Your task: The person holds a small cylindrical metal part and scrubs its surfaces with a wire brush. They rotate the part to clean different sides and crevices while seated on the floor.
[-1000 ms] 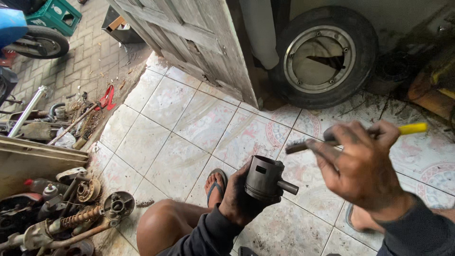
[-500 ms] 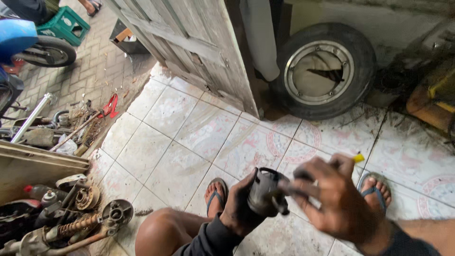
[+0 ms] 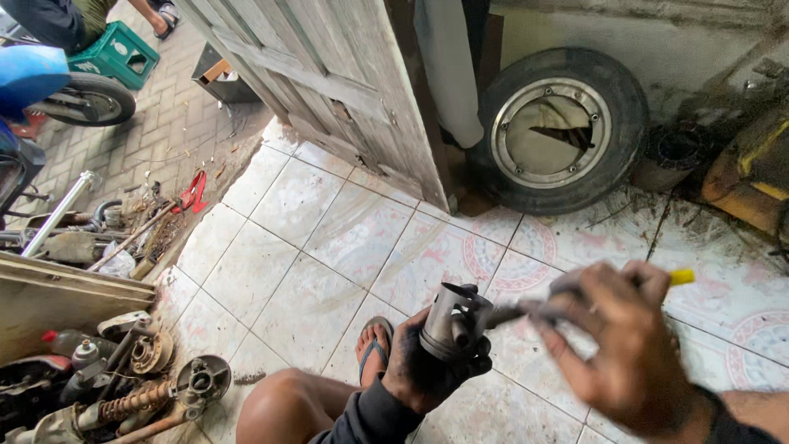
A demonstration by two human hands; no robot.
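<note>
My left hand, black with grease, grips a metal piston with its open end tilted up and left. A steel pin sticks out of the piston's right side. My right hand holds a tool with a yellow-tipped handle; its metal end meets the pin at the piston. My right hand is blurred by motion. My bare knee and a sandalled foot lie under the piston on the tiled floor.
A wheel with tyre leans on the back wall beside a wooden door. Engine parts, a spring and a shock absorber lie at lower left. A motorbike wheel, a green crate and another person stand at upper left.
My right hand swung the tool down from its raised place at the right onto the pin, then drew back slightly. The piston stays in my left hand, lifted a little.
</note>
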